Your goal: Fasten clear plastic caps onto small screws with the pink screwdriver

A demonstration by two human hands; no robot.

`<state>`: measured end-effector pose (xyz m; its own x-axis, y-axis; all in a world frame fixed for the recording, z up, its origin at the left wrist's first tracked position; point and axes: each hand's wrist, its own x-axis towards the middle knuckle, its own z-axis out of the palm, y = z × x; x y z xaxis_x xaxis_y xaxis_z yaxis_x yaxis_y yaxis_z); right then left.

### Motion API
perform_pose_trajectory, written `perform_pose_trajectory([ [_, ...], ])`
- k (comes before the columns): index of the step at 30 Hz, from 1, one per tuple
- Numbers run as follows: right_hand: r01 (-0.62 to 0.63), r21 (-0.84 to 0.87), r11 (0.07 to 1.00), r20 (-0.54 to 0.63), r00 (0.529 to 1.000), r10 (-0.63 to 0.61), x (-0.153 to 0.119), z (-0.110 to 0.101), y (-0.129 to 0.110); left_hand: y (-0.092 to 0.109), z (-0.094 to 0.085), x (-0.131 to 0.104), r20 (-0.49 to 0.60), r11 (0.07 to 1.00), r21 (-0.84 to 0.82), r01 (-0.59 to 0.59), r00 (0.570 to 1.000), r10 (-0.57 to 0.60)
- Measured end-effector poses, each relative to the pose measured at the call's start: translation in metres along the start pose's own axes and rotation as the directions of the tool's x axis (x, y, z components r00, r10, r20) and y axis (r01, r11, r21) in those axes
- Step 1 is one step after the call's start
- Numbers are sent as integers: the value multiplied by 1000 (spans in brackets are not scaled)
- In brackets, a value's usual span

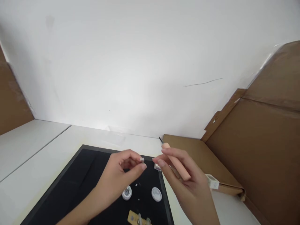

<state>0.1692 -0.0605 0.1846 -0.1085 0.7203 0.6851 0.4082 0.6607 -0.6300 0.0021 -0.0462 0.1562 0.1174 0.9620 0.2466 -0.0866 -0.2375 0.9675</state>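
Above the black mat, my left hand (123,170) pinches a tiny silvery piece (142,159) between thumb and fingertips. Just to its right is my right hand (185,175), its fingers wrapped round a peach-coloured handle (177,165) with a thin dark tip pointing up and left. The right thumb and a fingertip come near each other, apart from the left hand. Below the hands, a small round white jar (127,193) with greyish contents stands on the mat, and a round white lid (156,194) lies to its right.
The black mat (70,181) lies on a white table (47,150). A yellowish block (133,217) with small clear pieces is at the bottom edge. A small white box (157,167) sits behind the hands. At right are a flat cardboard box (199,153) and a white container (212,182).
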Motion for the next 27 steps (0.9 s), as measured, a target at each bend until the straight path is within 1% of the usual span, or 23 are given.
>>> perform_pose_trajectory([
  [3,-62,-26,998,41,997,63,3,3,18,-15,-5,14,-68,1000,-11,25,997,-25],
  [7,-84,-56,995,80,993,88,1,4,30,-23,-10,20,-63,999,-13,32,998,-32],
  [9,-65,-72,995,97,993,71,-1,4,32,-23,-11,20,-73,1000,-2,29,997,-29],
  [12,-12,-86,996,157,987,26,-3,1,31,-22,-13,20,-100,1000,9,1,995,0],
  [14,23,-93,995,225,974,-1,-5,0,29,-20,-18,20,-137,999,18,-26,990,29],
  [16,57,-129,990,314,949,-14,-9,4,27,-18,-26,21,-203,997,34,-71,976,77],
  [18,133,-211,968,449,893,-25,-18,16,27,-14,-38,21,-293,988,48,-147,944,154],
  [19,197,-272,942,584,812,-1,-24,25,28,-11,-44,20,-335,981,58,-188,922,196],
  [20,299,-305,904,707,707,5,-31,36,31,-9,-50,19,-369,973,71,-222,900,232],
  [21,347,-294,891,763,647,0,-40,47,35,-8,-56,18,-398,966,88,-242,881,257],
  [23,417,-283,864,823,568,-5,-59,72,44,-5,-65,15,-435,954,111,-278,850,298],
  [24,461,-263,848,854,519,-17,-68,83,48,-4,-68,14,-444,949,116,-293,839,314],
  [25,494,-260,830,875,485,-15,-77,93,53,-3,-70,13,-449,945,116,-306,832,325],
  [26,522,-263,811,889,457,-6,-85,102,57,-3,-71,12,-451,942,113,-316,828,332],
  [27,538,-281,795,894,447,14,-92,109,60,-2,-72,12,-451,940,108,-324,826,337],
])
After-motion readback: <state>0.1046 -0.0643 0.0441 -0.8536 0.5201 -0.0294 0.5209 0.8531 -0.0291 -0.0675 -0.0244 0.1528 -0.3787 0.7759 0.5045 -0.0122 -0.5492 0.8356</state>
